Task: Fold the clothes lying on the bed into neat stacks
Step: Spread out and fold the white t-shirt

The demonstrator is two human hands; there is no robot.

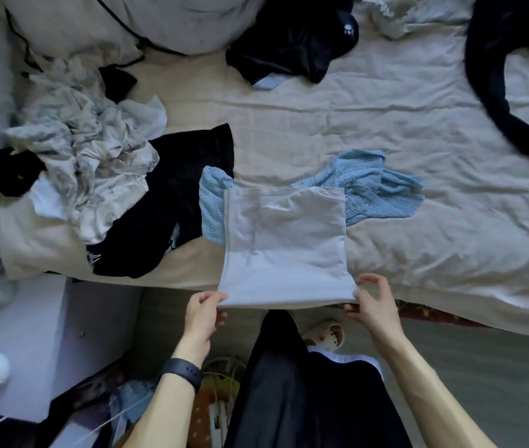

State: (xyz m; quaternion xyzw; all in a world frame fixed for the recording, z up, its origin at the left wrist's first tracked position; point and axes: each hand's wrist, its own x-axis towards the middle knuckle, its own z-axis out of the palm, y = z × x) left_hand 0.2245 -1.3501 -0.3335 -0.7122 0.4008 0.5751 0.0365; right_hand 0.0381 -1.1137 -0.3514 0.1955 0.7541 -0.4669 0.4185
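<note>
A white garment [285,247], folded into a long rectangle, lies at the near edge of the bed [418,176] with its near end hanging over the edge. My left hand [203,313] pinches its near left corner. My right hand [371,302] pinches the near right corner, with the upper fingers spread. Under the white garment lies a light blue knitted top [373,185], showing on both sides. A black garment [176,202] sprawls to the left, beside a crumpled grey-white pile [92,150].
More black clothes lie at the back middle [292,43] and at the far right [509,82]. A pillow [146,17] sits at the back left. A white bedside cabinet [30,344] stands at the lower left, with clutter on the floor near my legs.
</note>
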